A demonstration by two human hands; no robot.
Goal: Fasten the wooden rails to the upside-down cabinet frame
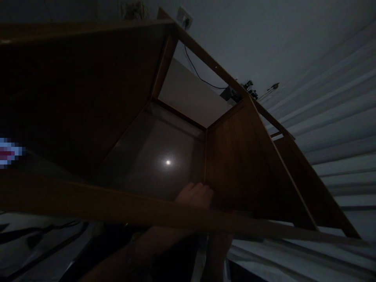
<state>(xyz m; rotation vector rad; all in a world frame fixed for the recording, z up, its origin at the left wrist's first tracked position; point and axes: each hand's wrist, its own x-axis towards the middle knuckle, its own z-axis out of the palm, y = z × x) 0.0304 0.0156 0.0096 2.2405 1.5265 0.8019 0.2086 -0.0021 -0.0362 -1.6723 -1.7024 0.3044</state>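
Observation:
A dark wooden unit [243, 156] with an open frame fills the view, tilted. Its glossy inner panel [152, 156] reflects a spot of light. My left hand [195, 194] reaches up from below and shows above the unit's front rail [117, 205], its fingers pressed together and curled over that rail near the right inner corner. My right forearm [217, 248] rises just to the right. It ends under the same rail, where its hand is hidden by the wood. The room is very dim.
Pleated curtains [337, 117] hang on the right. A wall socket [184, 17] with a black cable sits above the unit, next to a plant [133, 9]. Small dark devices [237, 92] stand behind the frame. Pale bedding [35, 243] with cables lies at the lower left.

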